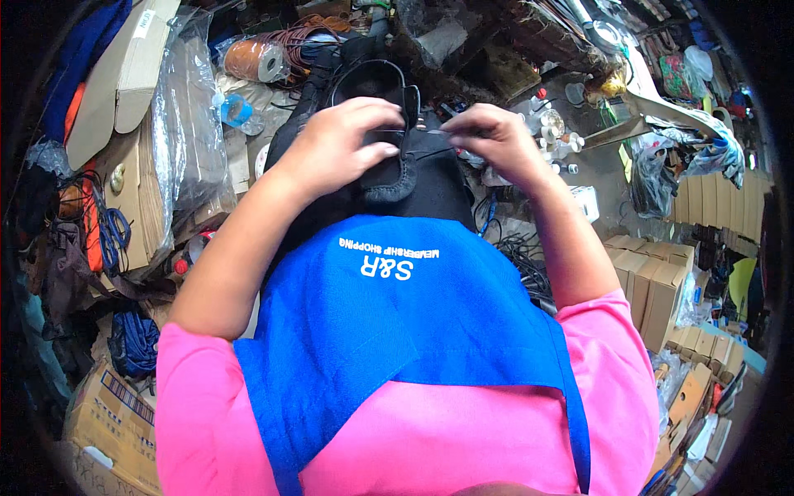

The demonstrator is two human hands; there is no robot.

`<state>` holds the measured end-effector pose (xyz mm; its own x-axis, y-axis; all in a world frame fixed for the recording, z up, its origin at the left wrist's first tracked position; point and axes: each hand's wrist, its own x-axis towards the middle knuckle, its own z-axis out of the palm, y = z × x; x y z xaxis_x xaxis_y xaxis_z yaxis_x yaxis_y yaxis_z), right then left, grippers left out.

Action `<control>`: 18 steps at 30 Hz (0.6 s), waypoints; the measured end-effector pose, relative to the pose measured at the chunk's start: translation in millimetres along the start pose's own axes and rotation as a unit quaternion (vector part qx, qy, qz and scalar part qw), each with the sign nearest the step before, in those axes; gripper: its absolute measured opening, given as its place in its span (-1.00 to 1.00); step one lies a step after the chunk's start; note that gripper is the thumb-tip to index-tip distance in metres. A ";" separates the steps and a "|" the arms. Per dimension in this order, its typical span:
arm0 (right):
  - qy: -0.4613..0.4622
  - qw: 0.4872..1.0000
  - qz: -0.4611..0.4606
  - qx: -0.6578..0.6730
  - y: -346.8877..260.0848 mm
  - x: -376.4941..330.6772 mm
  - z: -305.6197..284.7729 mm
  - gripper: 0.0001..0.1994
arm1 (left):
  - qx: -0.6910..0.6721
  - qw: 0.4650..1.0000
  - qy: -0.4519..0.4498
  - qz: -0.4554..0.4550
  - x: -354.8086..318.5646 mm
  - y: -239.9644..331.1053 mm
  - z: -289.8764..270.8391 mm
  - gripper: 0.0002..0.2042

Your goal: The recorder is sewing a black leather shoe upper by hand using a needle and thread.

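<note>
Fingers of both hands bent inward, facing each other: those of the right hand (496, 139) were pinched together on something thin, while those of the left hand (343, 145) curled with thumb and forefinger apart, and whether they gripped anything could not be told. Largest, the blue apron (397, 310) spread across the torso. Just beyond its far edge, the dark-clothed lap (442, 194) formed a support, probably so that neither hand had to bear weight. On that lap, beyond the apron and slightly left of its middle, lay a black shoe-like piece (385, 177); the left hand covered part of its left side, likely to steady it. Its long axis ran away from the apron, the far end leaning a little left; the rounded, fringed near end pointed back at the apron, and the hollow faced up. Which end was the toe was unclear. Smaller, an orange spool (255, 60) sat well beyond the apron to the left, presumably out of the way. Smallest, a dark strand (430, 152) ran, beyond the apron's far edge, from the piece's right rim to the right fingertips, probably drawn sideways to keep it taut; blur hid its end.
</note>
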<state>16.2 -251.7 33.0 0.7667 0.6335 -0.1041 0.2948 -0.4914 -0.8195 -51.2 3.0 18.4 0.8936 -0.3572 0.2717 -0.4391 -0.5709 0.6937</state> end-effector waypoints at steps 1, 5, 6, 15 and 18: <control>-0.017 1.000 -0.009 -0.020 -7.7 4.9 4.0 -0.82 | 0.009 0.999 -0.031 -0.005 10.6 0.5 6.4 -0.66; -0.024 0.987 -0.121 -0.098 7.6 18.3 10.3 -0.84 | 0.042 0.993 -0.111 0.006 30.7 -2.6 4.1 -0.68; -0.036 0.984 -0.143 -0.104 8.9 20.2 11.2 -0.84 | 0.031 0.990 -0.140 -0.017 31.9 -4.8 3.8 -0.72; -0.090 0.976 -0.142 -0.142 -2.1 29.4 11.3 -0.84 | -0.150 0.968 -0.182 -0.085 29.9 -25.6 13.6 -0.81; -0.097 0.986 -0.124 -0.059 5.2 28.3 18.2 -0.85 | -0.187 0.963 -0.172 -0.090 27.3 -31.1 17.3 -0.82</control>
<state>29.0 -225.5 15.5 0.5426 0.8396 -0.0237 0.5320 -0.3654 -0.7638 -14.8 -1.7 -7.3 0.8402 -0.5379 -0.0689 -0.1579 -0.3642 0.9179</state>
